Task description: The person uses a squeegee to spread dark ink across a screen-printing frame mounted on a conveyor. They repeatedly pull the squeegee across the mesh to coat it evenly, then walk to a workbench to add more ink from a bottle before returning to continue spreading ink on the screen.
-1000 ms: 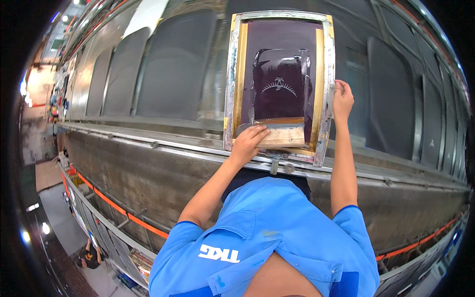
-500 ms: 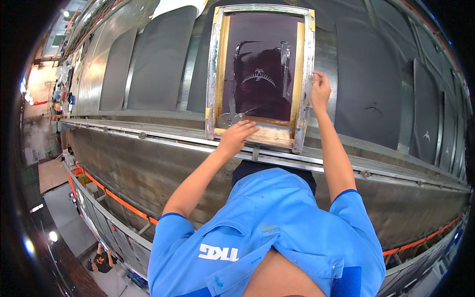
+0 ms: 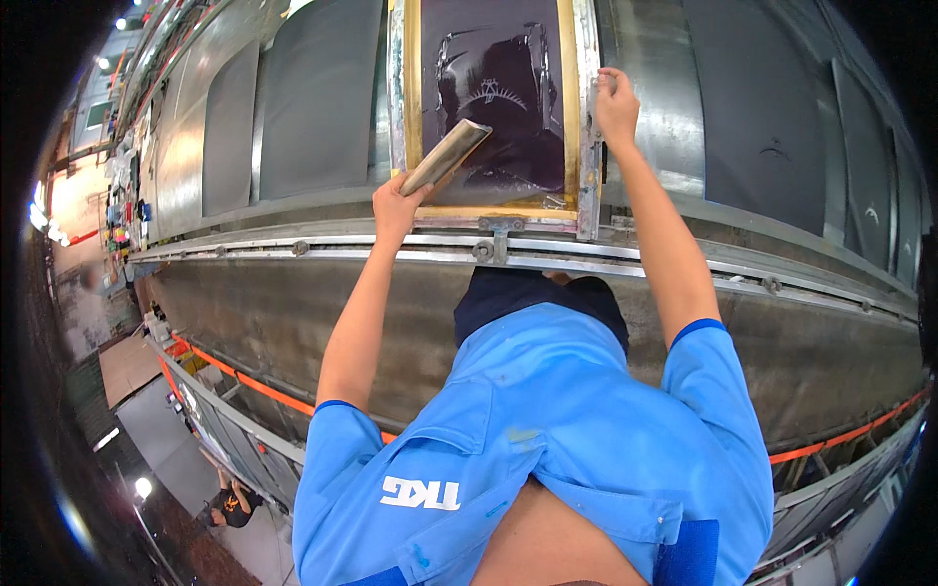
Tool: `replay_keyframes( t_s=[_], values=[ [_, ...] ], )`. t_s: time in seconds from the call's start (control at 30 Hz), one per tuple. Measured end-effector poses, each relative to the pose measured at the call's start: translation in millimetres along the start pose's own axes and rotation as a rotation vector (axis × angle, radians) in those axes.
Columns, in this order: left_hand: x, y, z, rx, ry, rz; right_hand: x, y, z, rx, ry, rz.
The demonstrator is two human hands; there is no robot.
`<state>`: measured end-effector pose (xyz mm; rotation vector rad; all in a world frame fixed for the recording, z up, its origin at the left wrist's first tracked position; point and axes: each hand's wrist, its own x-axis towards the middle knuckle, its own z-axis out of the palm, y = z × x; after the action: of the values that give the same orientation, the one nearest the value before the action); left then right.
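Observation:
My left hand [image 3: 397, 199] is wrapped round a long squeegee [image 3: 447, 154], which lies diagonally over the lower left of a screen's dark purple mesh [image 3: 528, 151], blade end toward upper right. The screen has a metal frame [image 3: 587, 190] with yellow-taped inner edges. A pale arched design [image 3: 493, 96] shows on the mesh amid glossy smears. My right hand [image 3: 618, 107] grips the frame's right side with curled fingers. A bracket [image 3: 499, 237] joins the frame's lower edge to the rail.
Dark sheets [image 3: 315, 98] lie along the metal table either side of the screen; some on the right [image 3: 757, 107] bear arched or small marks. A long rail [image 3: 381, 247] follows the near edge. Another person [image 3: 234, 503] in dark clothing is at lower left, beyond orange beams [image 3: 264, 393].
The frame has slid left along the rail relative to the sheets. My left hand has lifted the squeegee from the frame's lower end and turned it diagonal. My right hand stays on the frame.

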<state>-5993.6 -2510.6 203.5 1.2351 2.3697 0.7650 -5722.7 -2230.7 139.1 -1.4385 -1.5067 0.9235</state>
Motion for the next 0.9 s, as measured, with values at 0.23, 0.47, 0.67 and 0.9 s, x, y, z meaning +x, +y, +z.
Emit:
replay_keyframes(
  t_s=[0.23, 0.47, 0.67, 0.9],
  values=[
    [82.6, 15.8, 16.6, 0.051, -0.788, 0.098, 1.2, 16.1, 1.8, -0.207, -0.042, 0.067],
    [183.5, 18.4, 66.7, -0.151, -1.496, -0.18, 28.7, -19.9, -9.5, -0.768, -0.296, -0.22],
    [284.5, 80.0, 24.3, 0.081, -0.844, 0.339, 84.9, -117.2, 51.8, -0.526, -0.772, -0.284],
    [237.2, 52.6, 67.6, 0.158, -0.138, 0.55, 54.7, -54.9, 73.2, -0.553, -0.548, -0.521]
  ],
)
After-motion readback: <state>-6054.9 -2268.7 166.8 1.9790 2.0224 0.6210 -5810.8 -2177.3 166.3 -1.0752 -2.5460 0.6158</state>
